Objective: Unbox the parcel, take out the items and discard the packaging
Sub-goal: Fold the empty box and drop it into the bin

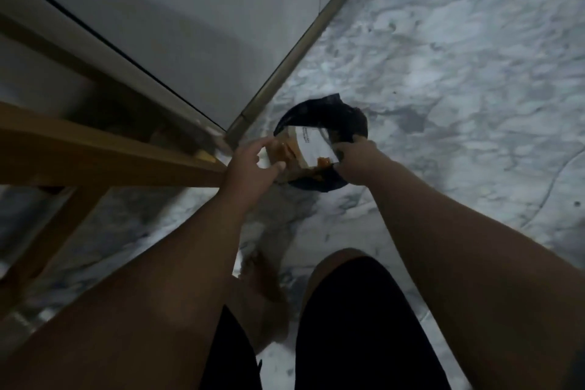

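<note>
packaging [311,149], white and brown, in black-lined bin [354,123] on marble floor [459,73]; left hand [250,168] spread loose, right hand [353,158] gripping the liner.

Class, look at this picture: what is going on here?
A person stands over a small bin lined with a black bag on a marble floor, beside a wooden table. The right hand grips the bag's rim, while the left hand hovers open over the white and brown packaging inside. The discarding step looks nearly finished.
</note>
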